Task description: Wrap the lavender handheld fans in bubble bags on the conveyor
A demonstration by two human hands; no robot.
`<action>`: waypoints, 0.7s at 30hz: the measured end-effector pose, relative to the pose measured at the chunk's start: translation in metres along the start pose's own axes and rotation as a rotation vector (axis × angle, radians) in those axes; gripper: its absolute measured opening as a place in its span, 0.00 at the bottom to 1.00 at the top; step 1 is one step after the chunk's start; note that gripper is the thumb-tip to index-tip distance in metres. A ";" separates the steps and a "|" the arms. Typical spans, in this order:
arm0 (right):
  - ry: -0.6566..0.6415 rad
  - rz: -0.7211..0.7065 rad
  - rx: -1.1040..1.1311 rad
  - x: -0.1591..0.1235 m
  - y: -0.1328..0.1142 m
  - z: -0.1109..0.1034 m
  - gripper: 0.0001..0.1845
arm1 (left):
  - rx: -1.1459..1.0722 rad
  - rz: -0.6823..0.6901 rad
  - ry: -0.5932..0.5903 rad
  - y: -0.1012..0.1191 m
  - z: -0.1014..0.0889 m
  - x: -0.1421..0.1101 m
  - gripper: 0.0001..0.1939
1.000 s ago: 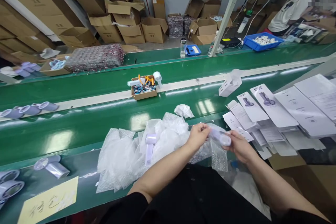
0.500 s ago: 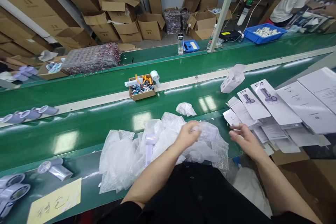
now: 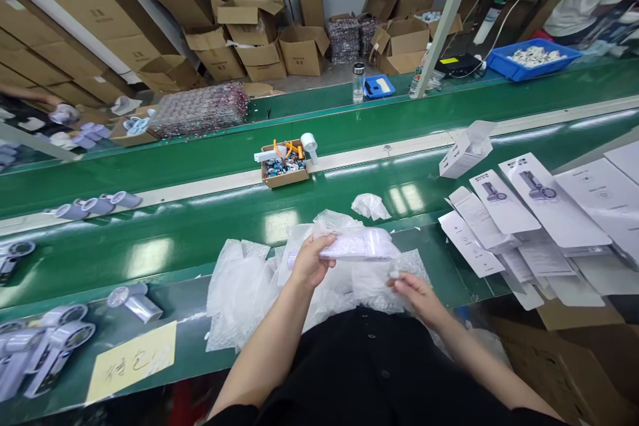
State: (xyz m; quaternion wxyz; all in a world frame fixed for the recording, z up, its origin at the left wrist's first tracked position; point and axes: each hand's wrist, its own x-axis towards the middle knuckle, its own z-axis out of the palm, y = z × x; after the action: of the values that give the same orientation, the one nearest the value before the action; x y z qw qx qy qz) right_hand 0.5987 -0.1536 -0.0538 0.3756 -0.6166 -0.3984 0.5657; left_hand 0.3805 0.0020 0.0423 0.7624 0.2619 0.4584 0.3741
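Observation:
My left hand [image 3: 312, 263] is closed around one end of a pale purple handheld fan [image 3: 359, 244] wrapped in a clear bubble-wrap bag, held level above a heap of bags. Just below the bag's right end, my right hand [image 3: 417, 296] has its fingers pinched together. A small blurred pale bit shows at those fingertips, and I cannot tell what it is. Under both hands spreads the heap of empty-looking bubble-wrap bags [image 3: 239, 299]. A crumpled piece of clear wrap [image 3: 370, 206] lies beyond them on the green belt.
Printed white cartons [image 3: 519, 206] pile up at right. Purple fans [image 3: 54, 346] and a yellow note [image 3: 132, 363] lie at left. A small cardboard box [image 3: 284, 180] of parts sits on the middle rail. Across the belt stand a bottle [image 3: 358, 83] and a blue tray [image 3: 532, 60].
My left hand has moved left and now holds the bagged fan level. My right hand has come away from the cartons, left and down toward the bag's end. The view has shifted.

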 end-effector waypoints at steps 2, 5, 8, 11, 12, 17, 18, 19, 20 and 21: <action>-0.196 -0.069 -0.119 0.007 -0.003 0.021 0.20 | -0.018 0.001 0.023 0.000 -0.004 0.003 0.16; -0.263 -0.103 -0.255 0.022 -0.005 0.035 0.14 | 0.061 0.039 0.053 -0.009 -0.006 0.014 0.17; -0.118 -0.090 -0.281 0.029 -0.010 0.007 0.14 | 0.252 0.048 0.099 -0.030 -0.011 0.024 0.16; 0.317 -0.054 -0.322 0.015 -0.023 -0.058 0.20 | 0.398 0.012 0.160 -0.048 -0.020 0.027 0.14; 0.500 -0.045 -0.342 0.007 -0.028 -0.082 0.22 | 0.414 0.005 0.172 -0.052 -0.023 0.028 0.13; 1.139 -0.153 -1.057 -0.028 -0.062 -0.171 0.19 | 0.421 0.026 0.111 -0.045 -0.022 0.027 0.14; 1.088 -0.157 -1.268 -0.029 -0.069 -0.181 0.20 | 0.425 0.039 0.087 -0.041 -0.019 0.027 0.13; 0.989 -0.141 -1.440 -0.027 -0.076 -0.188 0.23 | 0.426 0.052 0.063 -0.037 -0.015 0.027 0.13; 0.885 -0.122 -1.578 -0.024 -0.081 -0.195 0.25 | 0.422 0.061 0.042 -0.034 -0.011 0.026 0.13; 0.795 -0.109 -1.688 -0.019 -0.087 -0.201 0.25 | 0.412 0.066 0.025 -0.031 -0.007 0.025 0.14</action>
State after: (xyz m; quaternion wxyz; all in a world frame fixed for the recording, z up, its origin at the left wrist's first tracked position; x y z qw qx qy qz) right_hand 0.7928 -0.1389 0.0486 -0.0621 -0.8140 -0.5482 -0.1818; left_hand 0.3925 0.0048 0.0035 0.6744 0.4225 0.5259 0.3003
